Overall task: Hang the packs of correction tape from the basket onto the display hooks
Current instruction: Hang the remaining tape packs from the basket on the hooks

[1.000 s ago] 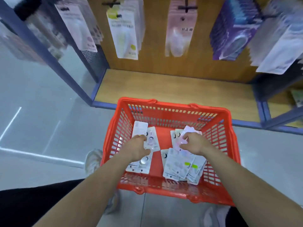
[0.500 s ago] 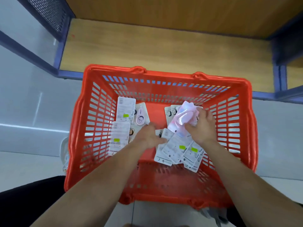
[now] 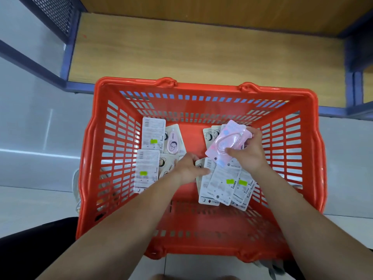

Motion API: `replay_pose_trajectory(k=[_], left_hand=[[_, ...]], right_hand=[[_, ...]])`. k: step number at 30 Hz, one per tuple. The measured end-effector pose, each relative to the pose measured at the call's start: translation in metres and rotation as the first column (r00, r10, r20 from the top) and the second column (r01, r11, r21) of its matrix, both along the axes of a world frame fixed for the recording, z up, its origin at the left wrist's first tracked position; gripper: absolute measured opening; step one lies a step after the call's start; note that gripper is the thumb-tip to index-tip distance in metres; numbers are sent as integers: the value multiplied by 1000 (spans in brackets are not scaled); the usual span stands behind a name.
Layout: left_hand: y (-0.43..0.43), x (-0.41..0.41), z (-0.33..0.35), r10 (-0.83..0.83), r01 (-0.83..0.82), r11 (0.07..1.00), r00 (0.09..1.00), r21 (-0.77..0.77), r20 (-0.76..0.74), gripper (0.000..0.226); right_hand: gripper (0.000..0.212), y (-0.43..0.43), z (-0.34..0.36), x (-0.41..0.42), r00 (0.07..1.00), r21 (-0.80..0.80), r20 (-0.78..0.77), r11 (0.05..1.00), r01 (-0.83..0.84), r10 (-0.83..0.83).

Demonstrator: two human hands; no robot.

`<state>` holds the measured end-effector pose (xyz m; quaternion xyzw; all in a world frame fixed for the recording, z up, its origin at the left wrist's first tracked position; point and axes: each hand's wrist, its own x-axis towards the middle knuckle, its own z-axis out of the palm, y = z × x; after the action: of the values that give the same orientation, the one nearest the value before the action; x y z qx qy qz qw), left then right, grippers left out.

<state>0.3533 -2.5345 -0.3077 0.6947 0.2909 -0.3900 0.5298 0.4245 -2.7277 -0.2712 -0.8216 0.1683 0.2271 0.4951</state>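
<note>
basket (image 3: 201, 86): red, slotted walls, on a pale floor (image 3: 36, 122) just in front of a wooden shelf (image 3: 201, 47).
left packs (image 3: 147, 170): two white card backs, one behind the other along the left wall, printed side up; each has a green sticker; the fine print is too small to read.
face-up pack (image 3: 174, 141): just right of the far one, partly under it; a pink drop-shaped dispenser with a cartoon face; a brand word starting with "c" runs along it, not surely readable.
left hand (image 3: 187, 168): low over the basket middle, back up, fingers curled down on packs beneath, thumb reaching to the heap's edge; cannot tell whether it grips anything.
heap (image 3: 222, 184): fanned white packs, backs up, two green stickers, beneath and nearer than the right hand; the same "c" word on one lower corner.
pink pack (image 3: 228, 142): lifted above the heap, tilted; print blurred.
right hand (image 3: 248, 150): grips the pink pack, thumb on its front, fingers behind its far edge.
</note>
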Motion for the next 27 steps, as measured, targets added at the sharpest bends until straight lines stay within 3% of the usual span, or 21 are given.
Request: replay_pose_trajectory(k=[5,10,16,20,24,27], left_hand=[[11,3,13,38,-40,999,996,27,81,36],[49,4,33,168,-182,979,975,88,145,31],[64,-5,39,240,-295,936,934,193,266,52],[59,-12,35,229,-275,952,933,137,278,52],[57,-8,38,224,-271,956,924,116,310,32],[61,-3,40,304,-312,950,906,-22,296,28]], right_hand=[[44,-1,5,1,1000,49,-27,999,16,-14],[50,7,7,1,996,57,-84,998,6,-2],[52,22,9,-14,976,104,-172,988,-116,133],[53,34,7,-30,952,84,-163,965,-249,260],[52,41,4,-29,951,32,-140,961,-274,276],[49,43,3,-25,955,31,-125,963,-269,271]])
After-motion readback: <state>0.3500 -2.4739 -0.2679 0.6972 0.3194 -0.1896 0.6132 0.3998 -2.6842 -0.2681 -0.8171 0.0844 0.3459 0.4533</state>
